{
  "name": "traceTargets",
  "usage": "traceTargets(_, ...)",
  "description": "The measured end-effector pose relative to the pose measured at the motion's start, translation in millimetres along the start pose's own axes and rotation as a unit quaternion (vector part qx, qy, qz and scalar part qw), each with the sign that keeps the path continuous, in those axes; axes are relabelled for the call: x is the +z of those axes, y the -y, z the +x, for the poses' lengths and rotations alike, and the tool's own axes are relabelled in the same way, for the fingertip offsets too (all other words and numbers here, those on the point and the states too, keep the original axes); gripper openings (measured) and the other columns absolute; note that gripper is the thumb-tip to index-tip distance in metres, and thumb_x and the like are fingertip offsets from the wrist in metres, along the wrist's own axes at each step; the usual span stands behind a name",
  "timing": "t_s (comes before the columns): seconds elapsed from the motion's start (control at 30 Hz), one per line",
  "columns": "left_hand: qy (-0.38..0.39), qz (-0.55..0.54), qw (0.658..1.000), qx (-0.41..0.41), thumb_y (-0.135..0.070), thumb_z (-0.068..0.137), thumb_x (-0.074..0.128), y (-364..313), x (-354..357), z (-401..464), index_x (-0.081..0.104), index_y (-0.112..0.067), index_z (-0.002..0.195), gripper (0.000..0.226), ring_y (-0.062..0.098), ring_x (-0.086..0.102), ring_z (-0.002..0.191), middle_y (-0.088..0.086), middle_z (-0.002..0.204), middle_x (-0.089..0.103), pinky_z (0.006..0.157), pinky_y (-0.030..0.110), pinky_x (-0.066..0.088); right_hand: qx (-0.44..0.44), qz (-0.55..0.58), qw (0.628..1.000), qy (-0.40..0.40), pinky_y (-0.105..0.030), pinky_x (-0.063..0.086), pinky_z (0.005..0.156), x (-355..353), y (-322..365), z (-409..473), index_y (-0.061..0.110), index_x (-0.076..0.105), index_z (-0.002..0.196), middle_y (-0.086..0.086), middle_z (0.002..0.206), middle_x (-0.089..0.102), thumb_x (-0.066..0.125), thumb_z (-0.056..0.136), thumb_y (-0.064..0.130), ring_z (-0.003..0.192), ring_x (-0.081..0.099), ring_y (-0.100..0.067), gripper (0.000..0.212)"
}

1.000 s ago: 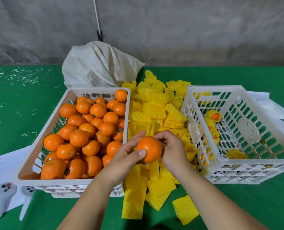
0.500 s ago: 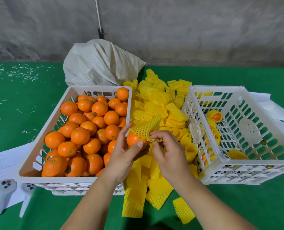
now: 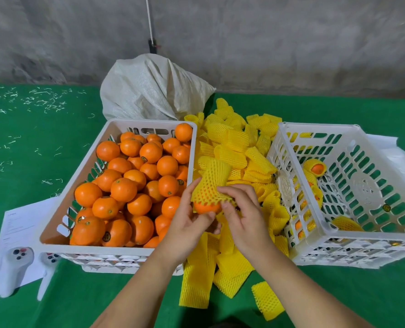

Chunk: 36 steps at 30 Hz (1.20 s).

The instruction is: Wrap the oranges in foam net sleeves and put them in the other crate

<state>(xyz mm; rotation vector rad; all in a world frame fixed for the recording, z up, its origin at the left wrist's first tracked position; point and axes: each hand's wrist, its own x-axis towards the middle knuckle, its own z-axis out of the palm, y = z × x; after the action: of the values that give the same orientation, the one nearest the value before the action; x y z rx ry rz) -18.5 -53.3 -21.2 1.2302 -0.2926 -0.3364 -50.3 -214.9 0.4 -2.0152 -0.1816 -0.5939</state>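
Between the two crates I hold one orange (image 3: 206,207) with a yellow foam net sleeve (image 3: 211,181) stretched over its top half. My left hand (image 3: 187,223) cups the fruit from below and the left. My right hand (image 3: 241,214) pinches the sleeve's lower edge on the right side. The left white crate (image 3: 54,223) is piled with bare oranges (image 3: 130,185). The right white crate (image 3: 353,235) holds several sleeved oranges (image 3: 315,168) along its left wall. Loose yellow sleeves (image 3: 239,150) lie heaped between the crates.
A white woven sack (image 3: 154,91) slumps behind the left crate. Two white controllers (image 3: 14,263) lie on paper (image 3: 19,223) at the front left. More white paper (image 3: 395,152) shows behind the right crate. The table is covered in green cloth (image 3: 31,143).
The sleeve has been pulled from beside the orange down over its top half. Both hands have shifted slightly up and stayed on the fruit.
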Motion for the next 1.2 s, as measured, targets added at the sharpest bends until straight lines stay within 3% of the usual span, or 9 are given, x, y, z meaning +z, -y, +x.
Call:
traceTargets(0.13,-0.095,0.047,0.994,0.016,-0.045,0.083,0.086,6.4,8.1,-1.3,0.055,-0.034,0.146,0.071,0.026,0.047,0.063,0.027,0.079,0.054,0.057,0.037,0.046,-0.048,-0.098,0.994,-0.028,-0.012,0.044,0.09,-22.2,-2.8,11.6,0.014,0.07,0.122,0.009,0.114,0.051,0.057,0.092,-0.002,0.107,0.053,0.003,0.037)
traceTargets(0.23,-0.154,0.028,0.985,0.078,-0.037,0.082,0.084,4.0,11.8,-2.7,0.059,-0.025,0.139,0.064,0.033,0.06,0.082,0.016,0.101,0.068,0.073,0.044,0.051,-0.096,-0.151,0.984,0.0,-0.019,0.047,0.082,-22.6,-3.9,5.0,0.009,0.07,0.117,0.002,0.112,0.051,0.061,0.085,-0.004,0.1,0.056,-0.012,0.036)
traceTargets(0.33,-0.191,0.046,0.974,0.11,-0.036,0.08,0.085,1.5,11.5,-1.1,0.057,-0.021,0.134,0.062,0.028,0.071,0.108,0.007,0.124,0.07,0.086,0.035,0.06,-0.006,-0.099,0.995,0.001,-0.019,0.047,0.082,-3.2,-2.0,-7.3,0.013,0.064,0.118,0.001,0.109,0.053,0.066,0.087,-0.007,0.1,0.054,-0.005,0.037)
traceTargets(0.47,-0.176,0.085,0.974,0.111,-0.04,0.081,0.086,-0.5,11.3,-0.6,0.056,-0.023,0.131,0.06,0.018,0.071,0.105,-0.002,0.12,0.069,0.081,0.028,0.057,0.163,0.051,0.985,0.001,-0.037,0.047,0.072,10.2,-1.1,-6.2,0.03,0.055,0.114,-0.005,0.104,0.063,0.062,0.096,0.006,0.086,0.06,-0.018,0.031)
traceTargets(0.63,-0.174,0.042,0.981,0.079,-0.039,0.08,0.085,-1.9,5.0,2.1,0.055,-0.025,0.129,0.059,0.028,0.071,0.109,0.007,0.121,0.071,0.088,0.039,0.059,0.14,0.136,0.98,0.051,-0.036,0.057,0.092,5.1,8.0,-1.8,0.04,0.056,0.132,0.008,0.131,0.063,0.062,0.095,0.034,0.118,0.064,-0.014,0.038)
traceTargets(0.83,-0.115,0.041,0.987,0.109,-0.019,0.094,0.076,-1.7,2.3,1.5,0.048,-0.03,0.152,0.065,0.024,0.064,0.13,-0.002,0.146,0.063,0.098,0.033,0.058,0.013,-0.06,0.998,-0.017,-0.028,0.054,0.081,-6.6,3.8,2.3,0.01,0.071,0.121,0.0,0.112,0.064,0.06,0.091,0.009,0.101,0.06,-0.008,0.032)
traceTargets(0.97,-0.165,0.061,0.976,0.128,-0.017,0.091,0.072,-2.5,2.3,3.5,0.059,-0.034,0.144,0.057,0.017,0.067,0.126,-0.003,0.137,0.069,0.096,0.025,0.056,-0.082,-0.103,0.991,0.012,-0.015,0.047,0.082,6.4,11.4,-15.3,0.009,0.068,0.11,-0.002,0.106,0.061,0.058,0.088,0.013,0.096,0.059,-0.011,0.024)
traceTargets(1.1,-0.117,0.07,0.985,0.104,-0.023,0.095,0.074,-0.8,-3.0,3.5,0.052,-0.036,0.151,0.062,0.019,0.062,0.134,-0.003,0.146,0.063,0.105,0.031,0.054,-0.008,-0.081,0.995,0.056,-0.028,0.049,0.083,8.3,11.4,-15.2,0.017,0.058,0.107,0.004,0.11,0.051,0.064,0.084,0.015,0.1,0.053,-0.011,0.023)
traceTargets(1.2,-0.058,0.095,0.991,0.074,-0.016,0.099,0.072,6.5,-5.8,2.6,0.038,-0.032,0.16,0.072,0.019,0.062,0.127,-0.006,0.14,0.065,0.103,0.039,0.056,0.035,-0.068,0.997,0.033,-0.024,0.044,0.074,0.2,8.6,-4.2,0.025,0.045,0.104,0.007,0.107,0.043,0.071,0.081,0.008,0.093,0.045,-0.006,0.038)
